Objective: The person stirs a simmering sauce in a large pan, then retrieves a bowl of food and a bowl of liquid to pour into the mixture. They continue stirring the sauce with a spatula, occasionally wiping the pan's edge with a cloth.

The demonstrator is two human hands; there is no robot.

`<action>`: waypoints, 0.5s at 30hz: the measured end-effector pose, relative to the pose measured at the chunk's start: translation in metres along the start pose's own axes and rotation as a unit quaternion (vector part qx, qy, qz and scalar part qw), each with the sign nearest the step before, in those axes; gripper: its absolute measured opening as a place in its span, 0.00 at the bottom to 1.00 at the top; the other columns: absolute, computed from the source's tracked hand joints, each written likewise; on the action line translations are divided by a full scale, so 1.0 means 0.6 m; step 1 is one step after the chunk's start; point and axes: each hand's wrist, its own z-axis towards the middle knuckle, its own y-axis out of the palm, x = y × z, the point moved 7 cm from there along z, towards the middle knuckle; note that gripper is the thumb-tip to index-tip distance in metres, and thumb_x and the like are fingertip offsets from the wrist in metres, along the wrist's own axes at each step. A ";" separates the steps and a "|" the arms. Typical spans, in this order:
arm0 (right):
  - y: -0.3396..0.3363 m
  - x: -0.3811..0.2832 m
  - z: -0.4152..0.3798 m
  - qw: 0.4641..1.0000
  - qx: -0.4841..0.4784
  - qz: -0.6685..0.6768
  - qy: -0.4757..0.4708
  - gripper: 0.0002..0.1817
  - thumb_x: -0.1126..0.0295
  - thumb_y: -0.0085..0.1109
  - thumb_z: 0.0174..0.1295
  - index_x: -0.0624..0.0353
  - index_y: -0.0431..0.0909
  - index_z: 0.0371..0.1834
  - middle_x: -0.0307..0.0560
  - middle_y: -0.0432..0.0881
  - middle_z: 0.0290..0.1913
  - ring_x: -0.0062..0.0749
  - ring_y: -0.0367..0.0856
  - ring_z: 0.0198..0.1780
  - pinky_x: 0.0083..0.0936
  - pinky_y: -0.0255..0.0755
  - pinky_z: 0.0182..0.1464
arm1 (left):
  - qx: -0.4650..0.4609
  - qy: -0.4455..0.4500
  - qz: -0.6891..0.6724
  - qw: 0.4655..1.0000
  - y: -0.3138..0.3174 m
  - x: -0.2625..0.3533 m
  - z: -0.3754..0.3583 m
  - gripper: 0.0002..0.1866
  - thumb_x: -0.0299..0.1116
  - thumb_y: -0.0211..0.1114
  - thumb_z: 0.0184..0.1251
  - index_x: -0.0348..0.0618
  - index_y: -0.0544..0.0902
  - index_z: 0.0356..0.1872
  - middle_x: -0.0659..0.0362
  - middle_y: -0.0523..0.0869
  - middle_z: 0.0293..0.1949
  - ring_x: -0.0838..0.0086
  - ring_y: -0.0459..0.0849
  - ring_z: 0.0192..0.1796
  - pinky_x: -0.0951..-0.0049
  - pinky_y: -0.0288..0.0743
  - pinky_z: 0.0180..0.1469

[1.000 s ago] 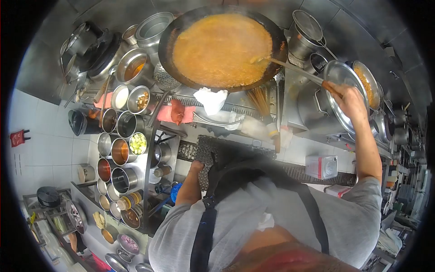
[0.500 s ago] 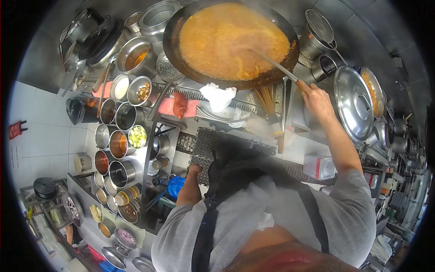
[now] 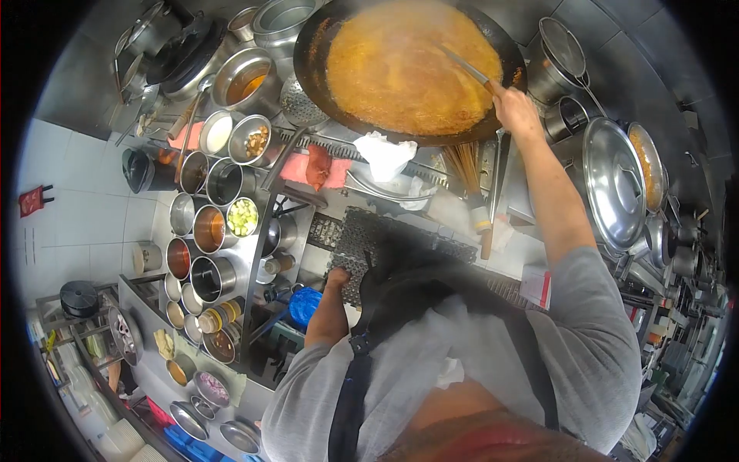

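Note:
A large dark wok point(image 3: 309, 81) at the top holds a bubbling orange-brown liquid point(image 3: 400, 77) with steam over it. My right hand point(image 3: 517, 112) is closed around the wooden handle of a long-handled wok tool point(image 3: 468, 68), above the wok's right rim. The tool's metal shaft slants into the liquid, which hides its head. My left hand point(image 3: 337, 277) hangs low beside my dark apron point(image 3: 408, 277), away from the wok; its fingers do not show clearly. A bamboo brush point(image 3: 466, 173) and crumpled white cloth point(image 3: 385, 156) lie just below the wok's near rim.
Left of the wok stand steel pots point(image 3: 246, 81) and a perforated skimmer point(image 3: 300, 104). Several metal containers of ingredients, including chopped green pieces point(image 3: 242, 217), line the left counter. At right are a big steel lid point(image 3: 614, 185) and a mesh strainer point(image 3: 562, 46).
My right hand has moved forward and up to the wok's rim, pushing the tool's shaft farther across the liquid. The whole view has shifted slightly. My left hand stays low by my side.

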 end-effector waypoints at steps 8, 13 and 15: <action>-0.043 0.050 0.034 0.995 0.002 0.037 0.098 0.18 0.63 0.47 0.64 0.42 0.76 0.57 0.58 0.81 0.45 0.54 0.79 0.50 0.44 0.71 0.54 | -0.080 0.039 0.171 0.981 0.028 -0.047 -0.025 0.19 0.45 0.55 0.54 0.44 0.86 0.37 0.47 0.83 0.48 0.55 0.82 0.51 0.58 0.75 0.54; -0.099 0.139 -0.020 0.991 0.043 0.060 0.115 0.19 0.60 0.50 0.63 0.46 0.77 0.56 0.55 0.81 0.47 0.51 0.78 0.52 0.40 0.70 0.55 | -0.102 0.042 0.232 0.966 0.001 -0.028 -0.095 0.18 0.45 0.55 0.61 0.46 0.84 0.45 0.47 0.86 0.41 0.57 0.86 0.44 0.59 0.79 0.46; -0.139 0.167 -0.059 0.988 0.050 0.066 0.131 0.19 0.60 0.52 0.62 0.48 0.77 0.56 0.56 0.81 0.47 0.51 0.78 0.51 0.39 0.70 0.54 | -0.069 0.041 0.200 0.976 -0.006 -0.025 -0.106 0.20 0.47 0.55 0.62 0.46 0.83 0.45 0.46 0.85 0.43 0.56 0.85 0.46 0.58 0.79 0.46</action>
